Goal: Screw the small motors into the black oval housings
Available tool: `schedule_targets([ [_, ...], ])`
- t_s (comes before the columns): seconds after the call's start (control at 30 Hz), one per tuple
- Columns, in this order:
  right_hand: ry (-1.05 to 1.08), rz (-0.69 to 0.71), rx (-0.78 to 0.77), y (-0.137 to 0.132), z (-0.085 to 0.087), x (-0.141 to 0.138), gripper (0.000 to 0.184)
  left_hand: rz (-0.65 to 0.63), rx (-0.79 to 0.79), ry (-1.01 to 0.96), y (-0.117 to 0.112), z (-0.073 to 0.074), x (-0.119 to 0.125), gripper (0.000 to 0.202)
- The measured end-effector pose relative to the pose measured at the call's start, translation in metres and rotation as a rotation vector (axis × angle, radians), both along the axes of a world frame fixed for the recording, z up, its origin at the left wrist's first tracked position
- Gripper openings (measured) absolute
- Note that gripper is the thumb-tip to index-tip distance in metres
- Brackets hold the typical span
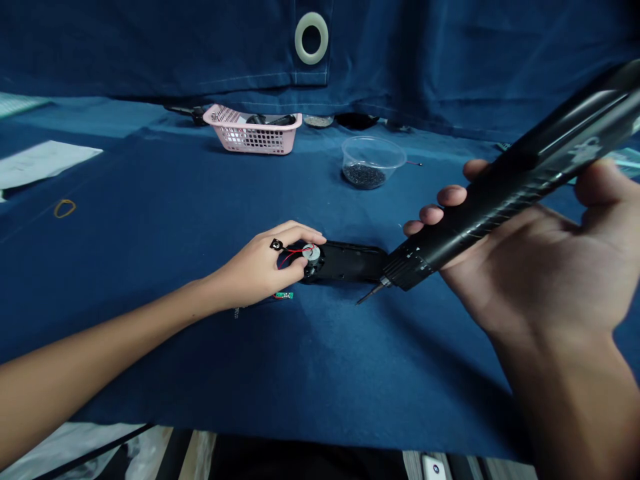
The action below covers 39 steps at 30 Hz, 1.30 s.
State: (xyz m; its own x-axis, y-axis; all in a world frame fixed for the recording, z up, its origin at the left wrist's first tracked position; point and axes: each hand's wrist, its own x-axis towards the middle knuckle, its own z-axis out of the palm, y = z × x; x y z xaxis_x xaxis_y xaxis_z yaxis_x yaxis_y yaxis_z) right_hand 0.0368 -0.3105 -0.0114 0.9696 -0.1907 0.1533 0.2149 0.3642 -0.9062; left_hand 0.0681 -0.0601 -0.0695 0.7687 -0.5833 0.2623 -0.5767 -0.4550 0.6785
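Observation:
My left hand (263, 263) rests on the blue cloth and pinches the left end of a black plastic casing (350, 261), where a small silver motor (310, 253) with red and black wires sits. A tiny green circuit board (283, 295) lies just below that hand. My right hand (540, 260) is wrapped round a black electric screwdriver (505, 200), held slanted above the table. Its bit (371, 294) points down-left, close to the casing's right end.
A clear plastic bowl (373, 160) of small dark parts stands behind the casing. A pink basket (255, 130) sits at the back. A rubber band (65, 208) and white paper (40, 162) lie at the left. The near table edge (300, 437) runs along the bottom.

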Motion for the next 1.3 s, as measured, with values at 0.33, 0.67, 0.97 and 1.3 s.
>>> schedule_targets([
  [0.33, 0.018, 0.008, 0.012, 0.0024, 0.0013, -0.0021, 0.051, 0.097, -0.184, -0.030, 0.0066, 0.0078, -0.0016, 0.014],
  [0.67, 0.008, 0.030, 0.026, -0.0004, -0.0004, -0.0001, 0.051, 0.172, -0.182, -0.007, 0.0051, 0.0090, -0.0022, 0.013],
  [0.97, 0.006, -0.005, 0.000, 0.0013, -0.0003, -0.0013, 0.050, 0.170, -0.153, 0.054, -0.0014, 0.0107, -0.0042, 0.011],
  [1.3, 0.005, 0.026, 0.017, -0.0006, -0.0002, -0.0013, 0.051, 0.217, -0.259, 0.101, -0.0017, 0.0061, -0.0024, 0.019],
])
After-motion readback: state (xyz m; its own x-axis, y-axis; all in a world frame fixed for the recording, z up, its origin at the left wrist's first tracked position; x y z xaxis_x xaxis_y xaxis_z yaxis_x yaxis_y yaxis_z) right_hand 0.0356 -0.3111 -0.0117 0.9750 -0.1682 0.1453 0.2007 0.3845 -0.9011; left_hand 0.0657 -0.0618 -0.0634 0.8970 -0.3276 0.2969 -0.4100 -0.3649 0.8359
